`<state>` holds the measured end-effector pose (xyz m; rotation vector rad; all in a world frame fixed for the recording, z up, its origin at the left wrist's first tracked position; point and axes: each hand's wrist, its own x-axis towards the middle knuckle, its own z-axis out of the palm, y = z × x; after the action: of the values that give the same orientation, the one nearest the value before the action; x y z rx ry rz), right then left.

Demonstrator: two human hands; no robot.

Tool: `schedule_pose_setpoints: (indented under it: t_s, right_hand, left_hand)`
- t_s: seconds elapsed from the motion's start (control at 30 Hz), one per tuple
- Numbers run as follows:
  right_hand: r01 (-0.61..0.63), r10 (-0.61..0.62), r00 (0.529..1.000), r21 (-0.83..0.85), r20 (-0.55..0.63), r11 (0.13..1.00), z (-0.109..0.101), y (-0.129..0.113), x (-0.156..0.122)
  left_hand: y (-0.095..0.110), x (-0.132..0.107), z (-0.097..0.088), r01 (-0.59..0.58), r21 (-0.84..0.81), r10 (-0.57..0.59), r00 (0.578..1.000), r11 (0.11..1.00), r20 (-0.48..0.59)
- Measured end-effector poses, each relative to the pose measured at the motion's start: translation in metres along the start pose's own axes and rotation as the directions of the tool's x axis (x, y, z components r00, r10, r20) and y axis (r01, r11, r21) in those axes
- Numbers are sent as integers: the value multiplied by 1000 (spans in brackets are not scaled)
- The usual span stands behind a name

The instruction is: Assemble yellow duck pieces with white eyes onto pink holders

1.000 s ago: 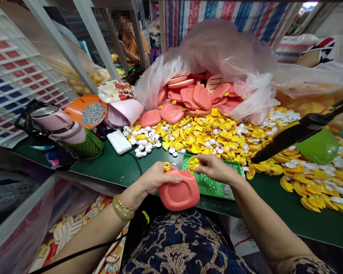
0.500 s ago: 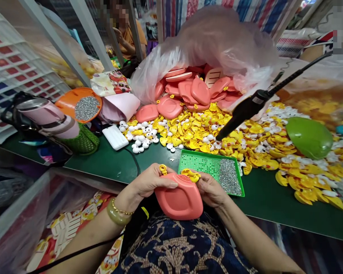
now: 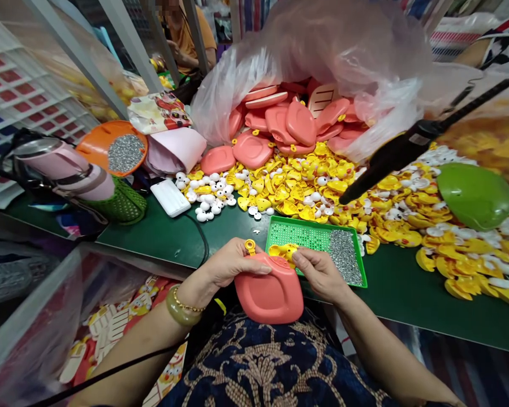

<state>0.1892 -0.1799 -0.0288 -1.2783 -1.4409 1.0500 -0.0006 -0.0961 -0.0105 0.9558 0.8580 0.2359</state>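
Observation:
My left hand (image 3: 233,264) grips a coral plastic shell (image 3: 269,291) by its upper left side, thumb across the front. A yellow ring piece (image 3: 250,246) sticks up at the shell's left corner. Between the thumb and fingers of my right hand (image 3: 318,271) is a small yellow plastic part (image 3: 282,251), held against the shell's top edge near a cluster of small holes. Just beyond my right hand lies a green perforated tray (image 3: 301,240) with a heap of small screws (image 3: 345,257) at its right end.
A black power screwdriver (image 3: 385,161) hangs over piled yellow parts (image 3: 297,189). Behind them, more coral shells (image 3: 254,150) spill from a clear plastic bag (image 3: 322,45). White parts (image 3: 207,206), a white power bank (image 3: 170,198), a pink flask (image 3: 68,164) and an orange dish (image 3: 93,147) stand left.
The view has shifted slightly. My right fingers have moved to pinch the yellow part from above its right end, and the part has turned. My left hand keeps its hold on the shell.

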Motion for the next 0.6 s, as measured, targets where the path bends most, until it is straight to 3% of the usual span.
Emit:
schedule_pose_setpoints:
  t_s: [0.6]
  right_hand:
    - [120,-111,993,-258,47,959,-1,-6,3]
  left_hand:
    - [0,10,-3,25,-110,-23,1000,994,19]
